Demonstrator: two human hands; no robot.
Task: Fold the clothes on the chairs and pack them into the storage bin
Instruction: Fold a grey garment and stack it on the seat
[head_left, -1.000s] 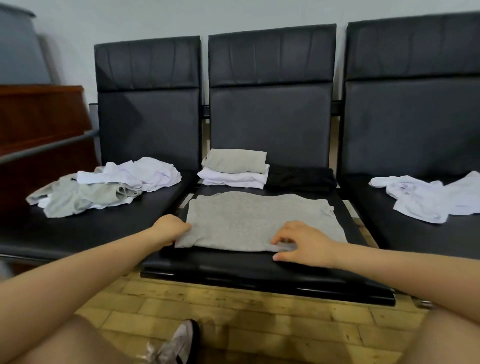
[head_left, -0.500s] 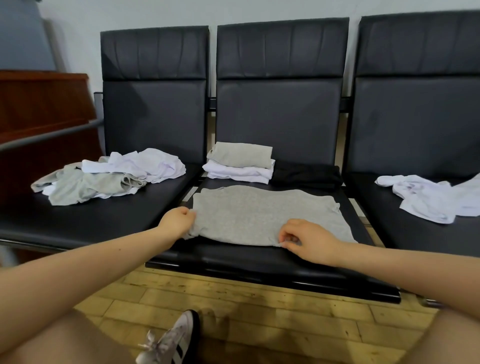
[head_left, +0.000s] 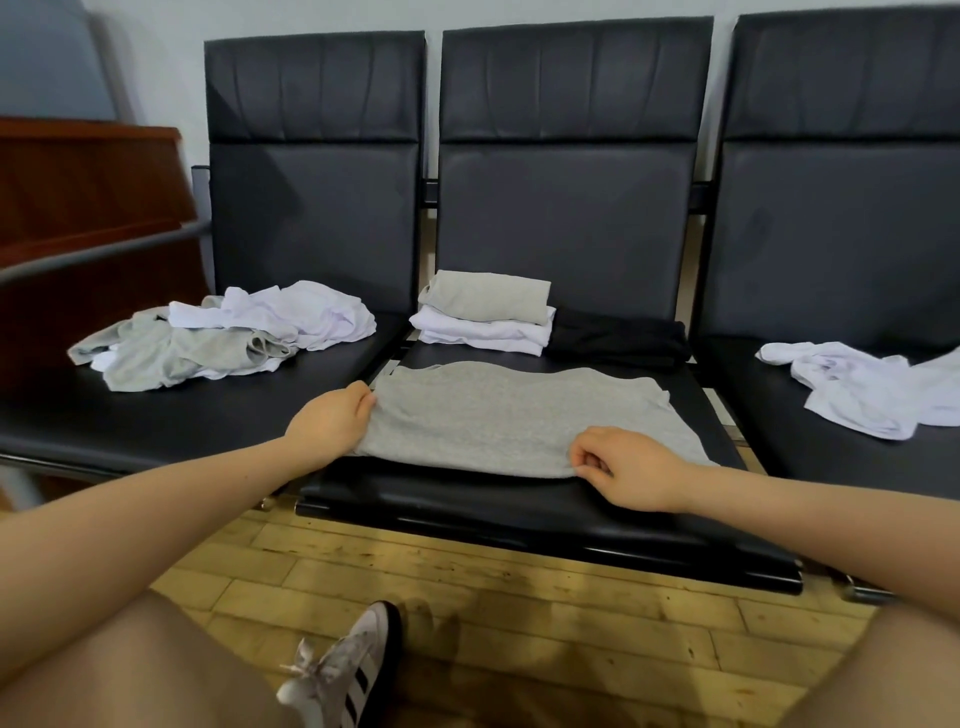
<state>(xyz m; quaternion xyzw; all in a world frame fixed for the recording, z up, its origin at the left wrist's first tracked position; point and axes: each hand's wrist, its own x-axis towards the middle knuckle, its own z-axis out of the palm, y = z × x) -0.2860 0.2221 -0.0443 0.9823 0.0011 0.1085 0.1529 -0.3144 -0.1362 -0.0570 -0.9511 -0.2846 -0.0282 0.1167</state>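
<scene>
Grey shirt (head_left: 519, 415), flat on middle chair seat (head_left: 519, 499) (front half): left hand (head_left: 332, 421) pinches its left edge, right hand (head_left: 628, 467) pinches its front edge.

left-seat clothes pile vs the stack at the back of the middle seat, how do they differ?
The left-seat pile is crumpled and sprawling; the middle-seat stack is folded into neat layers. The pile spreads low and wide with grey and white garments tangled together; the stack is compact, one grey piece on top of white ones. Both hold grey and white clothes, rest on black seats, and neither is touched by a hand.
</scene>
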